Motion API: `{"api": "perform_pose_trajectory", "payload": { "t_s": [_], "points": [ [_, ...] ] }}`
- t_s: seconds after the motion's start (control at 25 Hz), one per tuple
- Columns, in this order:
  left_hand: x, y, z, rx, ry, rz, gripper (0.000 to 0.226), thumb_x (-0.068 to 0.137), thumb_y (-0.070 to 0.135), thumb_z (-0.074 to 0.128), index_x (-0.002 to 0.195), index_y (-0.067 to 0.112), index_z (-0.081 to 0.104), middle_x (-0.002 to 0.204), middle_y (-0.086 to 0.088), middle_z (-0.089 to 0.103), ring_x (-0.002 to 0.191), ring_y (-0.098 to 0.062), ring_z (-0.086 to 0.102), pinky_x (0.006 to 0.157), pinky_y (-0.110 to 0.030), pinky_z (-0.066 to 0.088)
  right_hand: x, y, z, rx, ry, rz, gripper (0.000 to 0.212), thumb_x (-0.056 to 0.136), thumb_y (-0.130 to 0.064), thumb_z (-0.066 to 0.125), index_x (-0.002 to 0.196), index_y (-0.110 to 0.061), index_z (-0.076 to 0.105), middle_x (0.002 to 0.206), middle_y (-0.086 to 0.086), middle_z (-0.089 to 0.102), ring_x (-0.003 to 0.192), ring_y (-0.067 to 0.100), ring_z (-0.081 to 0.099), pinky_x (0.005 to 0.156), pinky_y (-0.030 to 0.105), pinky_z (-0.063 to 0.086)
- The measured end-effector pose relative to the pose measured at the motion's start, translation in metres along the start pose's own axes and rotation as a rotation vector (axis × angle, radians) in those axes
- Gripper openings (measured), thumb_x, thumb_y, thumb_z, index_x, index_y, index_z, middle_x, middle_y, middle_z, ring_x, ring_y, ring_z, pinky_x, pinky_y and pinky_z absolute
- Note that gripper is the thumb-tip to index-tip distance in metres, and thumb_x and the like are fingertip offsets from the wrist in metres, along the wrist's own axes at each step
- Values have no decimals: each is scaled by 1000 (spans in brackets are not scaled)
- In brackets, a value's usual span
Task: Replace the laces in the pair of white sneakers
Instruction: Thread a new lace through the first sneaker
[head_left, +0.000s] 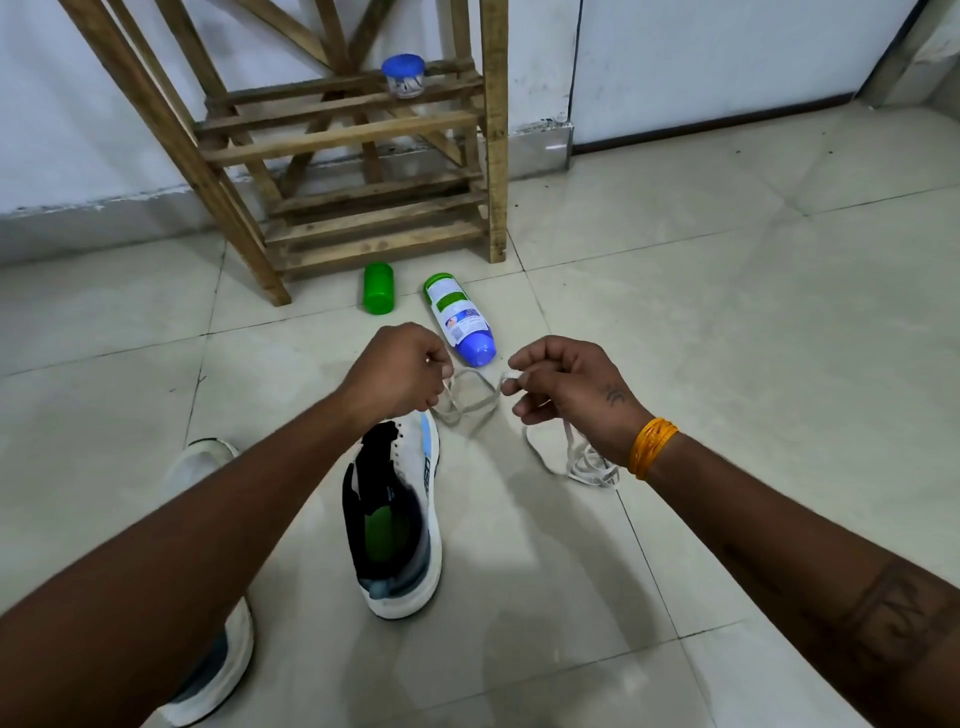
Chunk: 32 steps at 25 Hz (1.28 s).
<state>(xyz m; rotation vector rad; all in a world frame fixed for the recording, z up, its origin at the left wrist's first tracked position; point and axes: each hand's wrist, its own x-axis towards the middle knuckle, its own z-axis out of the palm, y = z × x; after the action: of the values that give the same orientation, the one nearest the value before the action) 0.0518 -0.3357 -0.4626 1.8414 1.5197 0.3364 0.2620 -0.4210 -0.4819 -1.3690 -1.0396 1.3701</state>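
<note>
1. White sneaker (213, 649) lies nearest, at the lower left, mostly hidden under the person's left forearm.
2. Just beyond it a second white sneaker (402, 525) stands on the tiled floor (727, 338), heel toward the camera, its eyelets bare and its black lining and green insole showing.
3. To its right a loose white lace (584, 465) lies coiled on the tiles, under the right wrist with its orange band (652, 447).
4. Above the shoe's toe, the left hand (402, 371) and the right hand (563, 387) are held apart, each with curled fingers pinching a dull lace (470, 400) that loops between them.
5. Farther off lie a blue-capped bottle (460, 319) and a green cap (378, 295).
6. Farthest, a wooden rack (363, 135) carries a blue-lidded jar (403, 77) against the wall.
</note>
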Motion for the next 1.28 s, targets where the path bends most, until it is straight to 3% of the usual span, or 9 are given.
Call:
{"api": "perform_pose_trajectory", "payload": {
  "t_s": [0.16, 0.36, 0.44, 0.56, 0.68, 0.76, 0.96, 1.16, 1.28],
  "points": [
    [-10, 12, -40, -14, 24, 72, 12, 95, 4, 61, 89, 3, 72, 77, -15, 74, 61, -23, 72, 64, -39, 64, 25, -16, 27, -35, -118, -111, 15, 97, -2, 62, 112, -2, 66, 98, 10, 79, 93, 19, 75, 82, 33, 57],
    [-20, 16, -52, -61, 12, 88, 12, 95, 3, 62, 92, 4, 74, 80, -16, 74, 62, -21, 71, 65, -39, 64, 61, 2, 47, -193, -84, -232, 1, 97, 0, 61, 97, -1, 61, 97, 15, 74, 96, 22, 76, 89, 36, 53],
    [-23, 12, -47, -72, -43, 50, 20, 94, -2, 56, 96, 4, 75, 85, -16, 75, 65, -21, 71, 67, -37, 64, 66, 23, 41, -494, -18, -232, 4, 94, -6, 64, 97, -7, 64, 100, 11, 72, 96, 25, 73, 84, 32, 50],
    [-23, 3, -38, -147, -138, -19, 32, 96, -7, 45, 107, 3, 73, 93, -19, 76, 71, -23, 72, 70, -35, 63, 63, 42, 35, -902, 24, -260, 38, 87, -16, 65, 124, -15, 62, 117, 11, 60, 97, 31, 62, 86, 35, 47],
    [-20, -4, -31, -200, -117, 5, 28, 98, -6, 49, 115, 5, 67, 95, -20, 75, 75, -30, 76, 69, -35, 64, 54, 16, 55, -516, -92, -202, 55, 86, -7, 60, 138, -21, 52, 119, 5, 56, 77, 19, 58, 72, 32, 50],
    [-19, -9, -30, -147, -48, 23, 13, 96, 0, 61, 107, 5, 65, 86, -18, 75, 72, -32, 76, 71, -42, 65, 50, 1, 69, -275, -202, -101, 47, 92, -5, 63, 136, -20, 54, 107, 10, 64, 70, 19, 63, 59, 33, 54],
    [-19, -20, -38, -112, 58, -28, 16, 90, 15, 77, 85, 1, 70, 71, -14, 74, 62, -30, 73, 64, -46, 64, 54, 8, 66, -307, -67, -168, 4, 95, -10, 68, 97, -8, 71, 80, 12, 68, 58, 15, 61, 53, 32, 54],
    [-24, -21, -34, -139, 36, -57, 26, 88, 24, 81, 77, 3, 69, 69, -14, 73, 55, -24, 69, 56, -34, 59, 49, 8, 77, -307, -139, -197, 28, 94, 2, 61, 117, -13, 68, 100, 9, 71, 63, 23, 71, 61, 42, 63],
    [-24, -28, -34, -203, 49, -72, 27, 88, 25, 81, 77, 3, 70, 69, -15, 73, 55, -23, 67, 57, -35, 57, 48, 8, 87, -334, -157, -275, 22, 94, 4, 57, 104, -10, 71, 87, 10, 74, 73, 29, 73, 69, 46, 63]
  ]
}}
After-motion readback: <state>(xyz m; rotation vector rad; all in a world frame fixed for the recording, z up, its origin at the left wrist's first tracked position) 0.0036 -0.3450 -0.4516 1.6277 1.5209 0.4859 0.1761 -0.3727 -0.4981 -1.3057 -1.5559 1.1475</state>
